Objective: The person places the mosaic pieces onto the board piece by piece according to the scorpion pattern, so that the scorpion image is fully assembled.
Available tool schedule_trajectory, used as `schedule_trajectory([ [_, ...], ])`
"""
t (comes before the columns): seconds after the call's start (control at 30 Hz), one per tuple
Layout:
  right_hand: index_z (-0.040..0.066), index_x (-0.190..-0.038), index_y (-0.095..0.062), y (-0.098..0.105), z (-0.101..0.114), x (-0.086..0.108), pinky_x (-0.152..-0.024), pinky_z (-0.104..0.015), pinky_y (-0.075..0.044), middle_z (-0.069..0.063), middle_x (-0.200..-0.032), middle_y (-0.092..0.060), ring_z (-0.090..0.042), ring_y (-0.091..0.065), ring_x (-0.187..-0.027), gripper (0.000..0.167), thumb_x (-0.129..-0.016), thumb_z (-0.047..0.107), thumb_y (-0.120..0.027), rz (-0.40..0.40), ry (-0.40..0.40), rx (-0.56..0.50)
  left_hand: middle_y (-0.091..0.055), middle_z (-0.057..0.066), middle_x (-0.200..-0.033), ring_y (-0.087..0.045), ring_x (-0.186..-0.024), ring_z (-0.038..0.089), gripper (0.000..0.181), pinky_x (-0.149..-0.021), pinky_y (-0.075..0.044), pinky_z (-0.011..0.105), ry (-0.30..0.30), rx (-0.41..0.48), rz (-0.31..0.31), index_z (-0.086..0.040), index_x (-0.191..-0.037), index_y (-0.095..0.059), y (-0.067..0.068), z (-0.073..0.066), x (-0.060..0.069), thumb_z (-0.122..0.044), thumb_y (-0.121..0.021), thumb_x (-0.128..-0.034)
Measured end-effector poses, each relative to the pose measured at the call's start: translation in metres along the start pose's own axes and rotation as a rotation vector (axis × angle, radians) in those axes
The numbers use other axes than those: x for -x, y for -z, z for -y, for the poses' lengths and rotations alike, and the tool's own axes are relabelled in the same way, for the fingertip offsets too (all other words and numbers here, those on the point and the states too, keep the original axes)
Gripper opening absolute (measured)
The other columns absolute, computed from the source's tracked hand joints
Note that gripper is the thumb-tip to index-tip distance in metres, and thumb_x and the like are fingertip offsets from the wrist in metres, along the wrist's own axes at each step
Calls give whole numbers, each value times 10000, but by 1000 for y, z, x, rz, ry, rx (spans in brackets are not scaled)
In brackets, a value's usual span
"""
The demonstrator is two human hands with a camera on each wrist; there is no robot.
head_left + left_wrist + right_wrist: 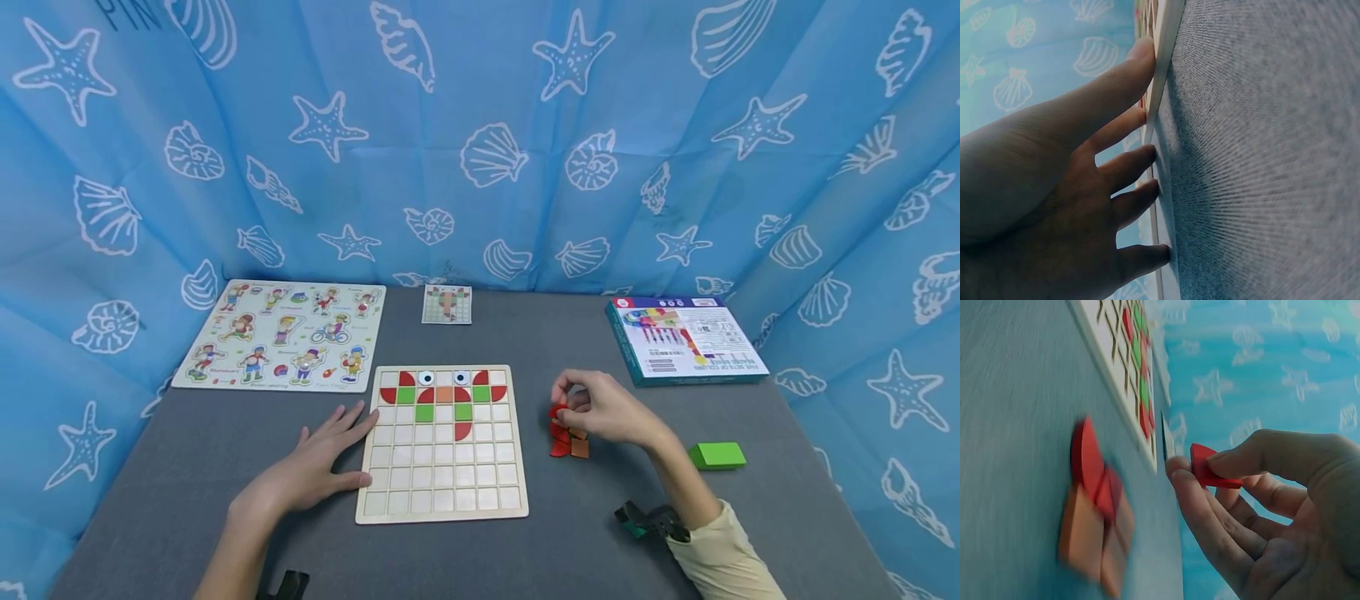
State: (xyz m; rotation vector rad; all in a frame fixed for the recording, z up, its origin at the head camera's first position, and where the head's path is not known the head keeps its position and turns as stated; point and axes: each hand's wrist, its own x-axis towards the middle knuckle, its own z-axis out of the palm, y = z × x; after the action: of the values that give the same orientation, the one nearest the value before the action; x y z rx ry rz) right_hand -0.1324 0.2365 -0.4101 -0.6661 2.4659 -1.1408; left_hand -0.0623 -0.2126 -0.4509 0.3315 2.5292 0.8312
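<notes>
perhaps the red piece point(1203, 469) pinched in the right hand point(604, 408) slips if gripped loosely; the spread left hand point(318, 458) might nudge the board point(442, 478) beside it.

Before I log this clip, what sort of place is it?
Probably a curtained-off tabletop play area, perhaps set up for recording: a shell-and-starfish curtain hangs around the grey table, which holds a gridded board and a picture board.

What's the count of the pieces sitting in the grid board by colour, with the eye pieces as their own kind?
Red pieces: 7
Green pieces: 4
Orange piece: 1
Eye pieces: 2
Total: 14
</notes>
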Motion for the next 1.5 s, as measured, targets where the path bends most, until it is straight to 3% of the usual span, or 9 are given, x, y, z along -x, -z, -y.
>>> schedule_trajectory([
  [0.07, 7, -1081, -683, -8, 8, -7, -719, -220, -615, -79, -978, -723, -99, -689, -797, 129, -960, -6, -726, 16, 35, 7, -185, 207, -1822, -85, -1683, 531, 986, -1211, -31, 899, 14, -13, 10, -220, -1727, -328, 3, -6, 2, -502, -829, -925],
  [0.2, 39, -1121, -704, -26, 24, -25, -802, -232, -644, -66, -1030, -749, -94, -704, -866, 166, -974, 55, -779, 37, 100, 14, -189, 210, -1820, -85, -1681, 534, 986, -1207, -31, 902, 11, -11, 2, -210, -1722, -339, 1, -2, 0, -488, -839, -919],
  [0.37, 80, -1068, -743, -49, 39, -47, -796, -230, -635, -32, -974, -774, -57, -690, -837, 149, -956, 108, -836, 54, 167, 17, -198, 210, -1818, -86, -1678, 540, 987, -1187, -16, 916, -9, 6, -15, -220, -1717, -356, -3, 4, -3, -509, -842, -908],
  [0.57, 78, -1055, -790, -78, 56, -71, -829, -218, -636, -40, -981, -823, -30, -748, -852, 78, -979, 71, -802, 109, 212, 28, -194, 198, -1822, -82, -1679, 539, 985, -1186, -14, 918, -12, 7, -15, -228, -1718, -353, -1, 3, -1, -523, -835, -911],
  [0.77, 58, -1040, -822, -102, 71, -88, -716, -159, -570, -64, -958, -834, -35, -699, -765, 71, -973, 58, -802, 106, 278, 102, -198, 210, -1818, -78, -1675, 551, 994, -1163, -3, 932, -27, 14, -18, -248, -1718, -353, -4, 9, -4, -586, -813, -904],
  [0.93, 55, -1042, -837, -115, 78, -95, -704, -138, -532, -70, -955, -829, -31, -622, -731, 79, -971, 82, -815, 99, 280, 182, -196, 183, -1826, -77, -1688, 525, 1001, -1180, -11, 922, -27, 3, -31, -264, -1720, -342, -8, 14, -6, -601, -809, -902],
  [1.13, 52, -1014, -839, -120, 81, -97, -716, -161, -540, -61, -927, -811, -83, -656, -766, 76, -958, 104, -836, 79, 245, 240, -204, 203, -1819, -86, -1678, 539, 993, -1160, -13, 933, -46, 11, -35, -256, -1717, -357, -8, 15, -6, -592, -813, -901],
  [1.33, 80, -1047, -831, -127, 81, -98, -754, -175, -520, -57, -1005, -791, -167, -688, -860, 104, -950, 116, -847, 90, 336, 316, -204, 185, -1824, -88, -1686, 521, 980, -1170, -29, 927, -52, 12, -46, -287, -1716, -353, -10, 19, -7, -599, -804, -904],
  [1.5, 82, -1082, -848, -129, 82, -98, -734, -172, -463, -56, -980, -768, -157, -625, -850, 120, -967, 107, -825, 124, 369, 364, -210, 205, -1816, -103, -1675, 545, 962, -1180, -52, 923, -28, -5, -31, -234, -1716, -357, -3, 3, 0, -509, -826, -923],
])
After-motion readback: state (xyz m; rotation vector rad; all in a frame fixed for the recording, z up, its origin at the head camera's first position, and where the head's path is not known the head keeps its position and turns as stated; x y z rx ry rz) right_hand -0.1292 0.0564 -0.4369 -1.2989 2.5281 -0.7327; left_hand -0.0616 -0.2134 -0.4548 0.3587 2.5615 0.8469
